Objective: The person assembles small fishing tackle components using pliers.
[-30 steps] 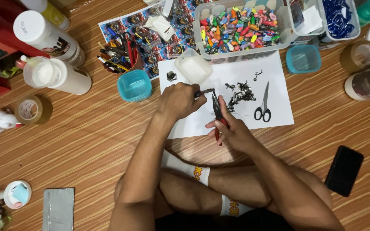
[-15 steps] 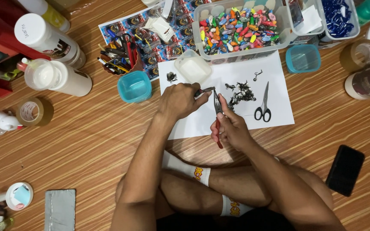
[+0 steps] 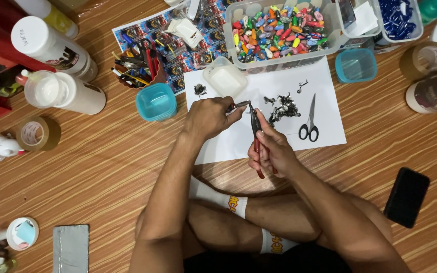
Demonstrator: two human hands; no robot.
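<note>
My right hand (image 3: 273,150) grips red-handled pliers (image 3: 256,132), their dark jaws pointing up over a white sheet of paper (image 3: 238,141). My left hand (image 3: 208,117) pinches a small dark metal piece (image 3: 238,105) right by the pliers' jaws. A pile of small dark metal parts (image 3: 282,107) lies on the paper just beyond the jaws. Black-handled scissors (image 3: 309,121) rest on the paper to the right.
A clear bin of colourful beads (image 3: 279,28) sits at the back, with two teal cups (image 3: 156,101) (image 3: 356,64), a small white tub (image 3: 224,78), glue bottles (image 3: 61,91), tape rolls (image 3: 36,133) and a pen holder (image 3: 137,65) around. A black phone (image 3: 406,196) lies at right on the wooden floor.
My right hand with the pliers has shifted slightly down and toward me. My left hand stays at the jaws with the metal piece.
</note>
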